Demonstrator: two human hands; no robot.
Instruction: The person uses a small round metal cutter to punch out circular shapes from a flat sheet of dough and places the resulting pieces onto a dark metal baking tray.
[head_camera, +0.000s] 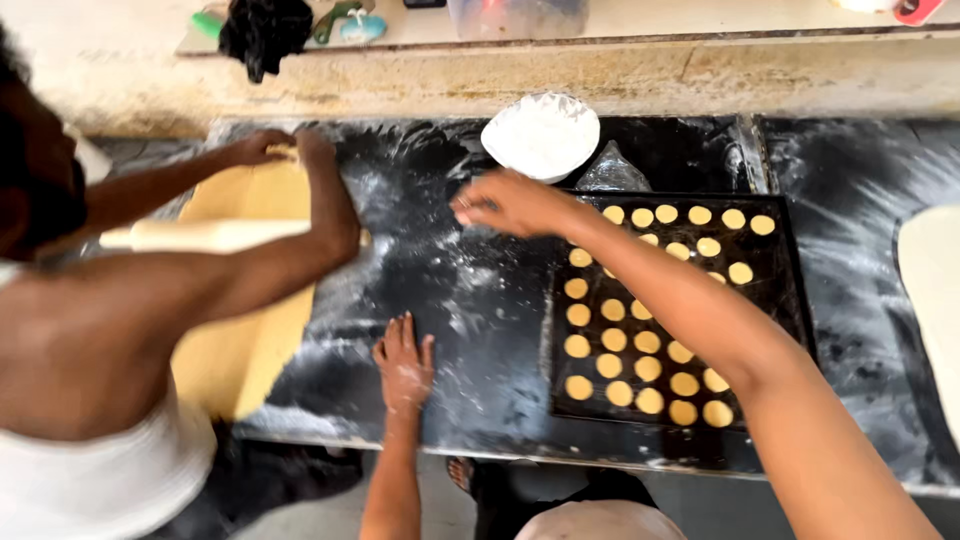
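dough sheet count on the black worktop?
2. One flat yellow dough sheet at left, under a co-worker's wooden rolling pin; one paler sheet at right edge, cropped.

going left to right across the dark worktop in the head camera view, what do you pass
Co-worker's rolling pin on the rolled dough sheet → left hand flat on the floury top → right hand below the flour bowl → black baking tray of dough rounds → pale dough sheet at the right edge.
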